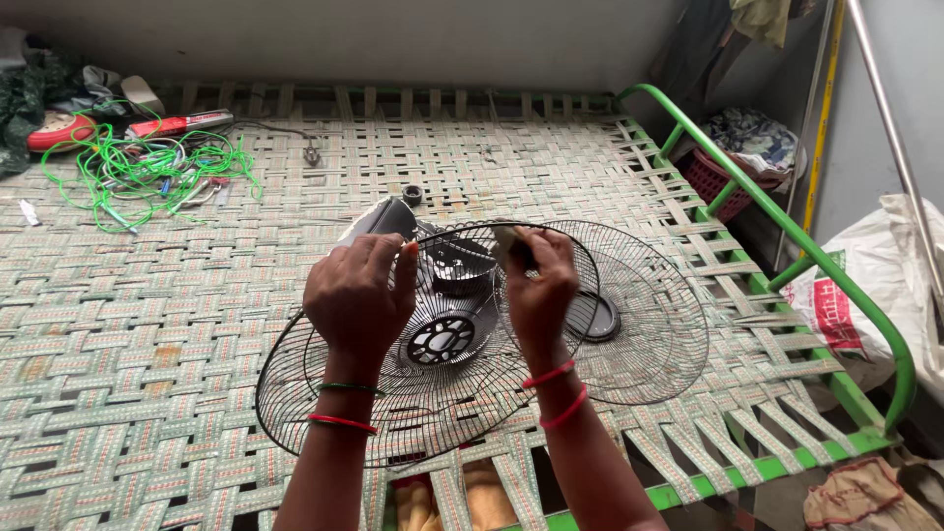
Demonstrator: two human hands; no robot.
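**Currently: two hands at work over a taken-apart fan on a woven cot**

Seen from my head camera, looking down, left to right. Far off beyond my left hand, a tangle of green cord [147, 167] and a red-handled tool [177, 124] lie on the woven cot [118, 324]. My left hand [359, 295] is raised with the fingers curled, its fingertips pinching a small part I cannot make out. Directly under that hand lies a black wire fan guard [324, 413] with a round hub plate [441, 339]; just beyond the fingers sits the grey fan motor housing [388, 218]. Past that, a small black ring [412, 194] rests alone on the webbing.

My right hand [539, 285] is closed around a small pale object, too hidden to name, held close to the left hand. Behind and right of it lies a second wire guard [649, 324], overlapping the first. Well to the right runs the cot's green rail [787, 236], then a red basket [718, 182] and a white sack [865, 295].

I judge this a mid-step of working on the fan, with both hands busy on small pieces. Any next move calls for a steady, fine grip.
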